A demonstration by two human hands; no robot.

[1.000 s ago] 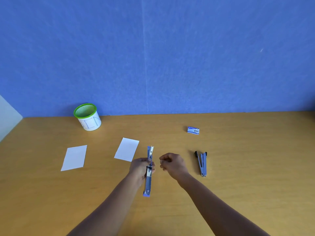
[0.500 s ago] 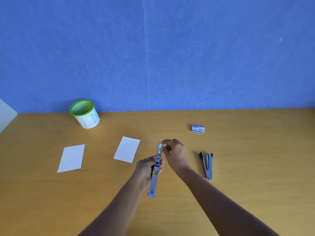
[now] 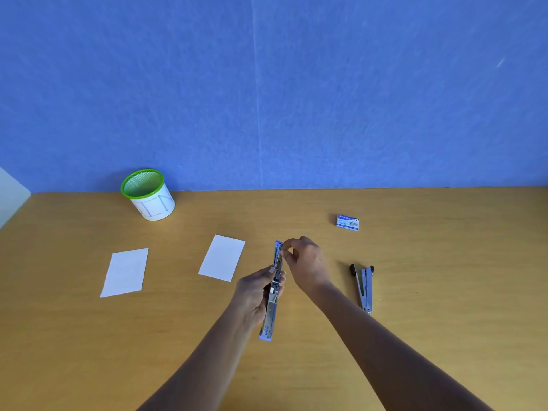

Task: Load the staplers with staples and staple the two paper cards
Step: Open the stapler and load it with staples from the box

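My left hand grips a blue and silver stapler around its middle, swung fully open and held lengthwise above the table. My right hand has its fingertips pinched at the far end of that stapler's open channel; whether a strip of staples is between them is too small to tell. A second stapler lies partly open on the table to the right. A small blue staple box sits behind it. Two white paper cards lie flat to the left.
A white cup with a green mesh rim stands at the back left by the blue wall. The wooden table stretches wide around the hands. A white panel edge shows at far left.
My right hand moved from beside the stapler up to its far end and pinched there. The left hand kept its grip on the open stapler, which shifted slightly.
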